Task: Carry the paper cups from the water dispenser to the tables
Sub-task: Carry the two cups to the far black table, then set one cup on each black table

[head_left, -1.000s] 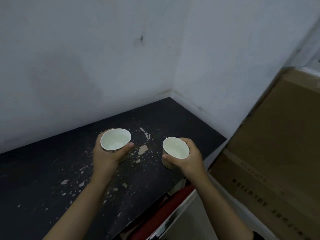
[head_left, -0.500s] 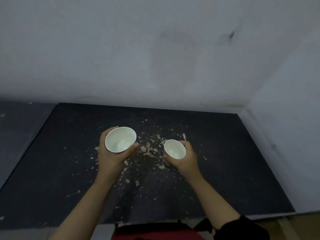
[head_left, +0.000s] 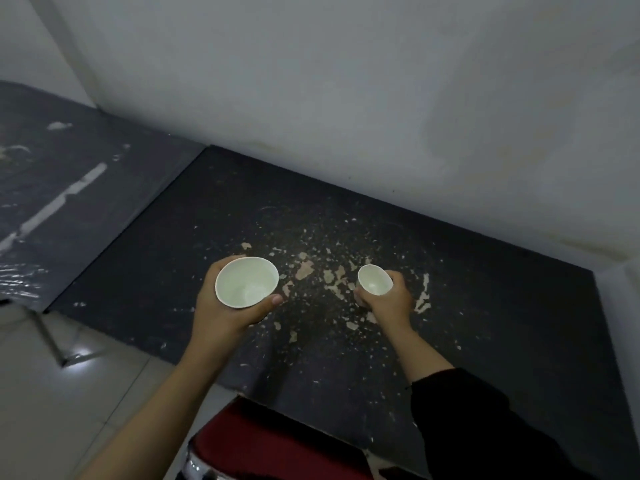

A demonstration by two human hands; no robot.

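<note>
1. The left hand (head_left: pixel 225 306) is curled around a white paper cup (head_left: pixel 246 281), fingers wrapped behind it and the thumb pressed across its near side just under the rim.
2. That cup is held up above the dark table (head_left: pixel 485 323), over its left-centre part; whether its base is clear of the surface cannot be told, as the hand hides it.
3. Its mouth opens upward and leans toward the camera, so the pale inside and the round bottom show; its long axis runs from the rim down into the palm, tilted off vertical.
4. The right hand (head_left: pixel 389 301) is closed around a second paper cup (head_left: pixel 374 279), fingers on the far right side and the thumb on the left, low on the wall.
5. This cup sits lower, at or just above the table, in the patch where the dark coating has flaked off in pale chips. Whether it touches the surface cannot be told.
6. Its mouth also faces up, with only a slight lean toward the camera.
7. The two cups are well apart, side by side.
8. The right arm wears a black sleeve (head_left: pixel 485 427); the left forearm is bare.
9. A red seat (head_left: pixel 277 445) with a chrome edge lies under the table's near edge.
</note>
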